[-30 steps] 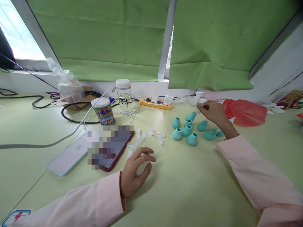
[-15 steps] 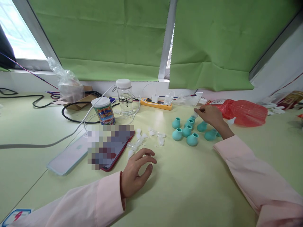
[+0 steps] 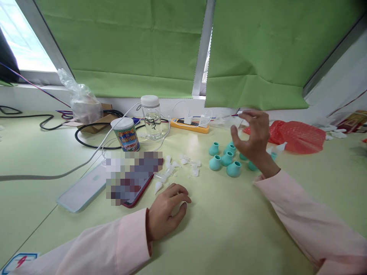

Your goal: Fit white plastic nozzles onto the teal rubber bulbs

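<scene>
My left hand (image 3: 169, 212) lies on the table with its fingers loosely bent and the thumb apart, holding nothing. Just beyond it are several small translucent white plastic pieces (image 3: 163, 177), one of them a cone-shaped tip (image 3: 158, 187) close to the knuckles. My right hand (image 3: 254, 137) is raised above a group of small teal rubber bulbs (image 3: 233, 169); thumb and fingers are wide apart with nothing between them. Most bulbs stand with their round openings up. The hand and wrist partly cover those at the right of the group.
A phone (image 3: 143, 179) and a pale phone case (image 3: 83, 191) lie left of the white pieces. Behind stand a noodle cup (image 3: 126, 135), a lidded jar (image 3: 151, 118) and a yellow power strip (image 3: 189, 126) with cables. A red plastic bag (image 3: 298, 137) lies at right.
My right hand has lifted from the bulbs, and its fingers have opened from a pinch. The left hand has barely shifted, its thumb now slightly nearer the fingers.
</scene>
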{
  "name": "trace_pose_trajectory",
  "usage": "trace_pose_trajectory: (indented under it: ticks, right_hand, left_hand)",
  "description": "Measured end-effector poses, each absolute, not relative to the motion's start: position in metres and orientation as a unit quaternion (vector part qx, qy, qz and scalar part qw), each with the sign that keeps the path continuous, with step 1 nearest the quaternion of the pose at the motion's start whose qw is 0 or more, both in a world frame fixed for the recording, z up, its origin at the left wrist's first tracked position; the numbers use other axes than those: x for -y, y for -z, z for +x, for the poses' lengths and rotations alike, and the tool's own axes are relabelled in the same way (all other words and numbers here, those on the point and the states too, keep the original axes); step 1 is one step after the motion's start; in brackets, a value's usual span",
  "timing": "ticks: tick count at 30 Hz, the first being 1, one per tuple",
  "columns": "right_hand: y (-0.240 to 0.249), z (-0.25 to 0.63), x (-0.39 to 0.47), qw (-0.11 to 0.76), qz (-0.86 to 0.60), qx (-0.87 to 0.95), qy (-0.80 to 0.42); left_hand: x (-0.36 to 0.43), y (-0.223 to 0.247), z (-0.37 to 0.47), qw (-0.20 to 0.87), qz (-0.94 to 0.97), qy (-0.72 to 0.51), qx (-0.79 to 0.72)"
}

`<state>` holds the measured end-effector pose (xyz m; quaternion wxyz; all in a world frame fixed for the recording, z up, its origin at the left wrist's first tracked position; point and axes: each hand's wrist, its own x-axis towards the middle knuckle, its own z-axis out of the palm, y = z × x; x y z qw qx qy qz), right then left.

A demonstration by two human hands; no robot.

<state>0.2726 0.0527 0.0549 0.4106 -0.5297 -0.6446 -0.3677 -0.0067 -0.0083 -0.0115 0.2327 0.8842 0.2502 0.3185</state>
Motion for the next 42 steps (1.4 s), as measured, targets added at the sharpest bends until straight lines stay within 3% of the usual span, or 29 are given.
trace_pose_trajectory:
  ticks: [3,6,9,14,16,19,25,28,31,34,36,39,42]
  right_hand:
    - [-0.045,0.229,-0.033,0.409,-0.404,0.761,0.301]
    - [-0.027,0.193,-0.02,0.249,-0.375,0.877,0.166]
    - [-0.008,0.177,-0.017,0.119,-0.399,0.901,0.123]
    - [0.008,0.178,-0.024,0.048,-0.41,0.908,0.073]
    - [0.008,0.179,-0.024,0.07,-0.406,0.91,0.046]
    - [0.004,0.174,-0.018,0.18,-0.387,0.904,-0.024]
    - [-0.004,0.157,-0.001,0.426,-0.393,0.752,-0.315]
    - [-0.004,0.154,0.0,0.446,-0.432,0.622,-0.478]
    - [-0.005,0.156,-0.002,0.411,-0.443,0.568,-0.559]
    - [-0.012,0.162,-0.005,0.376,-0.464,0.625,-0.502]
    - [-0.018,0.169,-0.008,0.346,-0.501,0.719,-0.335]
    - [-0.021,0.181,-0.013,0.206,-0.551,0.807,-0.05]
    - [-0.014,0.189,-0.017,0.081,-0.573,0.815,0.029]
  left_hand:
    - [0.008,0.012,-0.007,0.208,0.893,-0.31,-0.251]
    - [0.009,0.013,-0.007,0.205,0.895,-0.305,-0.253]
    - [0.009,0.014,-0.007,0.207,0.894,-0.304,-0.256]
    - [0.009,0.013,-0.006,0.208,0.893,-0.306,-0.257]
    - [0.009,0.013,-0.006,0.216,0.884,-0.316,-0.269]
    - [0.007,0.014,-0.005,0.272,0.834,-0.35,-0.329]
    - [0.003,0.016,-0.003,0.507,0.649,-0.433,-0.366]
    - [0.003,0.014,-0.003,0.558,0.6,-0.453,-0.351]
    - [0.003,0.013,-0.003,0.564,0.595,-0.439,-0.368]
    - [0.002,0.013,-0.003,0.556,0.59,-0.428,-0.399]
    - [0.001,0.013,-0.003,0.549,0.581,-0.435,-0.415]
    - [0.001,0.012,-0.003,0.548,0.581,-0.436,-0.414]
    - [0.002,0.01,-0.003,0.555,0.583,-0.428,-0.41]
